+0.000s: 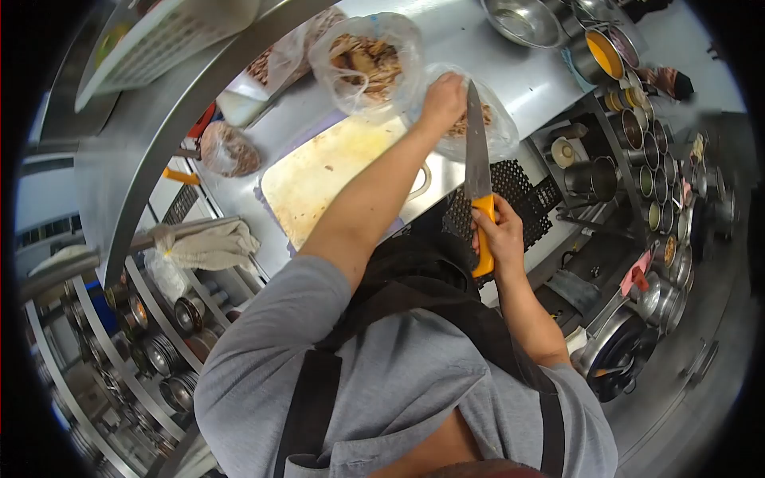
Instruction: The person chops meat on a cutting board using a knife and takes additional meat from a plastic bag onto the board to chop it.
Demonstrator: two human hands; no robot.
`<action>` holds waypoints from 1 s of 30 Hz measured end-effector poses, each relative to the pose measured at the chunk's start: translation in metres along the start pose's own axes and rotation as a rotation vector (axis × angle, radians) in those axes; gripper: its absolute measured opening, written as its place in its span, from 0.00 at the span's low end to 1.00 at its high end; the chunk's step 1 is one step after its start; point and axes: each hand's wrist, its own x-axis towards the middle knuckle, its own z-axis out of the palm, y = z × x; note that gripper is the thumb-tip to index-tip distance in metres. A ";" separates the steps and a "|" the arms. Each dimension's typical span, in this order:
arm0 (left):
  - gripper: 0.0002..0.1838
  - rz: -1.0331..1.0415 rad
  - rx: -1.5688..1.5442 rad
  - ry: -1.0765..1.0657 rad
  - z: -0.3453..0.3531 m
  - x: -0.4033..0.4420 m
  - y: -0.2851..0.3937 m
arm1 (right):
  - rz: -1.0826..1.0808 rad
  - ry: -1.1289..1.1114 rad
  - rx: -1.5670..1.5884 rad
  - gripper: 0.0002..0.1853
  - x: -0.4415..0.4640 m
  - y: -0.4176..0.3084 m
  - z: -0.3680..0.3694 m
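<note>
My right hand [500,231] grips the orange handle of a long kitchen knife [478,151], its broad blade pointing away from me. With fingers curled, my left hand [445,100] is at the rim of a clear plastic bag [498,131], close to the blade's tip. Shredded brown food [460,123] shows inside that bag. To its left stands a larger open plastic bag [366,68] of brown and pale sliced food. A stained cutting board [307,187] lies under my left forearm, with a few scraps on it.
A tied bag of food [229,150] sits left of the board. A steel bowl [526,20] stands at the counter's back. Pots and containers [649,151] line the right side. A metal shelf edge [171,92] curves overhead at left; a cloth [211,245] hangs below.
</note>
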 end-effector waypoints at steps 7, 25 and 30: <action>0.15 0.273 0.222 -0.573 -0.024 -0.006 -0.016 | 0.019 0.146 -0.009 0.22 0.000 0.030 -0.037; 0.12 -0.303 0.867 -0.796 -0.210 -0.009 -0.048 | -0.394 -0.275 -0.834 0.22 -0.003 0.049 0.002; 0.14 -0.168 0.621 -0.505 -0.206 -0.002 -0.026 | -0.388 -0.283 -0.938 0.22 0.003 0.054 0.018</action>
